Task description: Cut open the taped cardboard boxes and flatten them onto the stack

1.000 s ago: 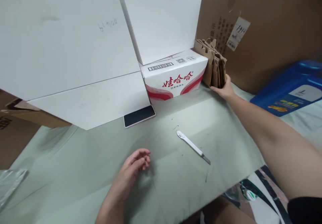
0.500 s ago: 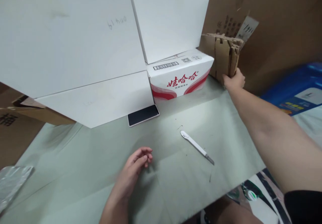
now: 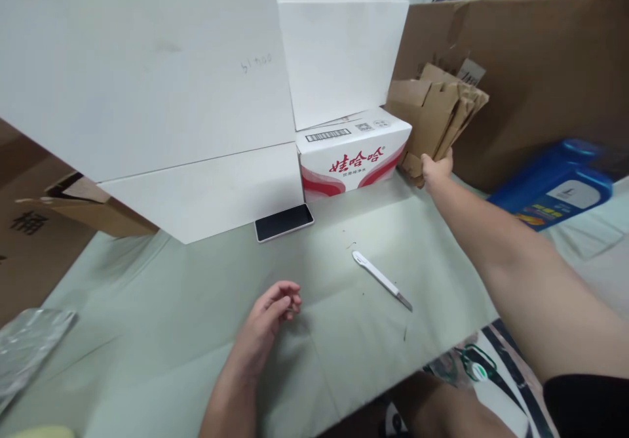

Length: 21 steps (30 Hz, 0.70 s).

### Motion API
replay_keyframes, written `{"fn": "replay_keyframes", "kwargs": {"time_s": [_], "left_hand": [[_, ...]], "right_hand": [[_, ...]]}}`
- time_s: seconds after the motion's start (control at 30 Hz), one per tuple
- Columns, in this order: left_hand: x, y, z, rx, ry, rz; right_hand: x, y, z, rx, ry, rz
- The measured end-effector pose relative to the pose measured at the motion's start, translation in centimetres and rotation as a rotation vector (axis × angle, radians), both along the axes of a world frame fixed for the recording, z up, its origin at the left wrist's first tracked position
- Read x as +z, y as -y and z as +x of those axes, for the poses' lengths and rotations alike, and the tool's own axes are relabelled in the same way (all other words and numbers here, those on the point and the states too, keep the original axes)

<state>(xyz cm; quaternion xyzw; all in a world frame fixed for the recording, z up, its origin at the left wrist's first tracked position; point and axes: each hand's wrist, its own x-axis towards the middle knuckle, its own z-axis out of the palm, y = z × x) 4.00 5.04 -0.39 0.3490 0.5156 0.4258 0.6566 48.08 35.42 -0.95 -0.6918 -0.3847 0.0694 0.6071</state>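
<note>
My right hand (image 3: 437, 172) is closed on the lower front edge of a bundle of folded brown cardboard (image 3: 437, 117), which leans beside the white water carton (image 3: 356, 162) with red lettering. The fingertips behind the cardboard are hidden. My left hand (image 3: 275, 310) rests over the green cloth, loosely curled, with a gap between thumb and fingers and nothing visible in it. Right of it lies a white-handled scalpel (image 3: 381, 279), its blade pointing toward me. A dark-screened phone (image 3: 285, 222) lies flat against the white boards.
Large white panels (image 3: 147, 64) stand at the back left, and a big brown carton (image 3: 540, 84) behind my right hand. A blue bottle (image 3: 555, 185) is at the right. Brown cardboard (image 3: 113, 215) and a clear plastic packet (image 3: 34, 346) are at the left. Small scraps dot the green cloth (image 3: 171, 333).
The cardboard bundle in my right hand now tilts to the right and its layers fan apart at the top. My left hand stays nearly in place. The view has shifted slightly.
</note>
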Motion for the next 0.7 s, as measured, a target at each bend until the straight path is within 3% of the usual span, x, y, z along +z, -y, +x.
{"fn": "replay_keyframes", "kwargs": {"time_s": [0.2,0.33,0.5,0.6,0.7], "left_hand": [[0.0,-0.4,-0.4,0.003,-0.023,0.005],[0.4,-0.5,-0.3,-0.002,-0.033,0.019],[1.5,0.1,-0.4,0.020,0.007,0.040],[2.4,0.5,-0.6,0.039,0.056,0.065],[3.4,1.2,-1.2,0.082,0.090,0.105]], "right_hand": [[-3.1,-0.3,-1.5,0.084,0.024,-0.181],[-2.6,0.3,-1.7,0.103,0.067,-0.274],[1.8,1.6,-0.6,0.166,0.207,-0.170],[6.2,3.4,-0.1,0.155,0.332,-0.120],[10.9,6.0,-1.5,0.184,0.432,-0.061]]}}
